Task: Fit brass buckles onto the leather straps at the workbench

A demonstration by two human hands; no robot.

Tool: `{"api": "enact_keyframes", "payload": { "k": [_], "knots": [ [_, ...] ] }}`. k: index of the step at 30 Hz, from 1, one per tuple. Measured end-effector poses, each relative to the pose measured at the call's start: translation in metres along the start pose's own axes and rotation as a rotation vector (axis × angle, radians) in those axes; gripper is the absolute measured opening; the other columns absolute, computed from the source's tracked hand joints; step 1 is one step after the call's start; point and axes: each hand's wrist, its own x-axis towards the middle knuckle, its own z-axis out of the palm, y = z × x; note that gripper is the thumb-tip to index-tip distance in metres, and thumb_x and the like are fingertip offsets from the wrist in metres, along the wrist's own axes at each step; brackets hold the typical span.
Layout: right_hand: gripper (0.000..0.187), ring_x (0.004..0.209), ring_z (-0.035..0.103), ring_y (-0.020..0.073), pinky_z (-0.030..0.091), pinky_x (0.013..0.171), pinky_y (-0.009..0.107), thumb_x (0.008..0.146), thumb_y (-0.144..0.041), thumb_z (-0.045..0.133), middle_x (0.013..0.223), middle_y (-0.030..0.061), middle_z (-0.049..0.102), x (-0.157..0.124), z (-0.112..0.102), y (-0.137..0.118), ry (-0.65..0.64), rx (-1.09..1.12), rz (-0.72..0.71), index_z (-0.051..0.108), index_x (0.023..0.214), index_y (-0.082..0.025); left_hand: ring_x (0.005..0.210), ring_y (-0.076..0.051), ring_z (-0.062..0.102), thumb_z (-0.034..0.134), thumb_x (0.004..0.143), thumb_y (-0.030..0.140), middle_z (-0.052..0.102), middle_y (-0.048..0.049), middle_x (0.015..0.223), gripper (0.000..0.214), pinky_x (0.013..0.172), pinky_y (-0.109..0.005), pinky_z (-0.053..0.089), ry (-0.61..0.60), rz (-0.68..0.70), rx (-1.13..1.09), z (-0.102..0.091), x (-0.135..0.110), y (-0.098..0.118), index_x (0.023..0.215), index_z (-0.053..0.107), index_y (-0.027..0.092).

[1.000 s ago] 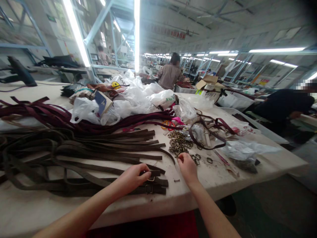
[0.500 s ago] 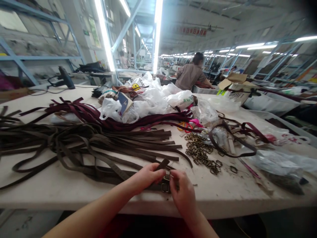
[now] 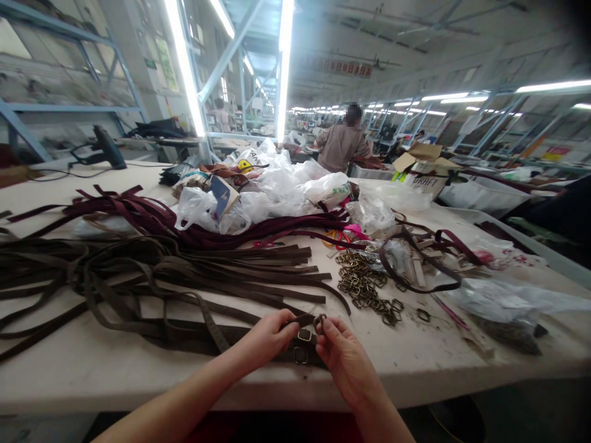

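Observation:
My left hand (image 3: 276, 332) pinches a dark brown strap (image 3: 303, 319) close to its end, near the table's front edge. Just to the right, my right hand (image 3: 344, 354) grips a small brass-coloured buckle (image 3: 319, 323) between thumb and fingers, beside the strap end. Whether the strap passes through this buckle I cannot tell. Below and between the hands lie two more buckles, a rectangular one (image 3: 304, 334) and a lower one (image 3: 300, 355), on dark straps. A long bundle of brown straps (image 3: 152, 271) spreads out to the left.
A heap of brass buckles (image 3: 364, 283) lies right of centre, with a single buckle (image 3: 423, 315) apart from it. Maroon straps (image 3: 258, 231) and white plastic bags (image 3: 277, 191) fill the back. A co-worker (image 3: 344, 144) stands beyond the table (image 3: 194, 387).
My right hand has turned so that the buckle shows at its fingertips. The strap end in my left hand has lowered from pointing up to lying flatter. The view has shifted slightly right.

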Motion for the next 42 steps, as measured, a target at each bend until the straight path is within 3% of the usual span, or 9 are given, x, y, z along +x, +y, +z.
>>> {"api": "enact_keyframes", "payload": {
  "k": [4, 12, 19, 22, 25, 27, 30, 37, 42],
  "knots": [
    [0.029, 0.052, 0.054, 0.0045, 0.047, 0.047, 0.013, 0.059, -0.024, 0.078, 0.067, -0.0034, 0.059, -0.003, 0.0, -0.003, -0.024, 0.086, 0.112, 0.057, 0.077, -0.016, 0.051, -0.008, 0.036, 0.041, 0.082, 0.036, 0.042, 0.0048, 0.056, 0.025, 0.046, -0.019, 0.028, -0.136, 0.027, -0.015, -0.003, -0.003, 0.006, 0.076, 0.052, 0.014],
    [0.034, 0.052, 0.057, 0.0089, 0.049, 0.046, 0.017, 0.055, -0.02, 0.079, 0.068, -0.0017, 0.06, -0.002, -0.014, 0.011, -0.055, 0.071, 0.264, 0.058, 0.081, -0.018, 0.057, -0.008, 0.04, 0.044, 0.081, 0.031, 0.047, 0.0032, 0.063, 0.02, 0.05, -0.017, 0.032, -0.253, 0.066, 0.079, -0.019, -0.015, 0.017, 0.079, 0.057, 0.015],
    [0.036, 0.049, 0.056, 0.0152, 0.047, 0.044, 0.026, 0.049, -0.03, 0.081, 0.058, 0.0012, 0.059, 0.006, -0.024, 0.032, -0.118, -0.134, 0.247, 0.061, 0.076, -0.019, 0.069, -0.016, 0.056, 0.05, 0.078, 0.046, 0.062, -0.0024, 0.079, 0.041, 0.059, -0.023, 0.042, -0.029, 0.104, 0.352, -0.007, -0.022, 0.018, 0.111, 0.051, 0.022],
    [0.035, 0.05, 0.055, 0.0153, 0.045, 0.044, 0.026, 0.051, -0.034, 0.08, 0.059, 0.0011, 0.059, 0.002, -0.015, 0.032, -0.104, -0.177, 0.153, 0.06, 0.075, -0.019, 0.081, -0.016, 0.057, 0.049, 0.081, 0.037, 0.062, -0.004, 0.089, 0.029, 0.071, -0.024, 0.042, 0.048, 0.311, 0.351, -0.002, -0.022, 0.016, 0.106, 0.057, 0.024],
    [0.034, 0.05, 0.052, 0.0116, 0.043, 0.044, 0.021, 0.051, -0.033, 0.08, 0.059, -0.0012, 0.057, -0.004, -0.004, 0.028, -0.047, -0.172, 0.088, 0.059, 0.074, -0.018, 0.088, -0.016, 0.053, 0.051, 0.081, 0.031, 0.059, -0.0058, 0.093, 0.017, 0.079, -0.025, 0.04, 0.16, 0.431, 0.264, 0.0, -0.021, 0.017, 0.086, 0.063, 0.019],
    [0.033, 0.052, 0.051, 0.0089, 0.042, 0.046, 0.018, 0.052, -0.033, 0.079, 0.059, -0.0025, 0.056, -0.003, -0.001, 0.025, -0.021, -0.146, 0.077, 0.058, 0.071, -0.017, 0.085, -0.015, 0.053, 0.05, 0.081, 0.029, 0.059, -0.0056, 0.09, 0.017, 0.077, -0.025, 0.04, 0.151, 0.408, 0.117, -0.001, -0.02, 0.018, 0.081, 0.061, 0.017],
    [0.031, 0.056, 0.052, 0.0082, 0.044, 0.05, 0.017, 0.055, -0.033, 0.078, 0.062, -0.0026, 0.055, 0.003, -0.001, 0.022, 0.002, -0.121, 0.075, 0.056, 0.069, -0.016, 0.066, -0.011, 0.05, 0.043, 0.084, 0.032, 0.056, -0.0005, 0.071, 0.02, 0.061, -0.021, 0.04, 0.099, 0.241, -0.03, -0.003, -0.015, 0.015, 0.082, 0.055, 0.016],
    [0.033, 0.063, 0.055, 0.0115, 0.045, 0.06, 0.023, 0.058, -0.039, 0.075, 0.067, -0.0016, 0.056, 0.005, -0.001, 0.025, -0.014, -0.219, 0.031, 0.055, 0.07, -0.015, 0.069, -0.014, 0.052, 0.049, 0.078, 0.026, 0.059, 0.001, 0.074, 0.011, 0.063, -0.024, 0.038, 0.243, 0.107, 0.34, -0.001, -0.005, 0.004, 0.085, 0.053, 0.019],
    [0.031, 0.063, 0.05, 0.0135, 0.04, 0.061, 0.025, 0.067, -0.045, 0.066, 0.064, -0.0002, 0.056, 0.0, 0.0, 0.024, -0.05, -0.543, -0.174, 0.056, 0.072, -0.015, 0.07, -0.014, 0.052, 0.052, 0.076, 0.02, 0.057, 0.0, 0.073, 0.004, 0.064, -0.024, 0.039, 0.177, 0.173, 0.436, 0.003, -0.004, 0.007, 0.074, 0.054, 0.018]
  ]
}}
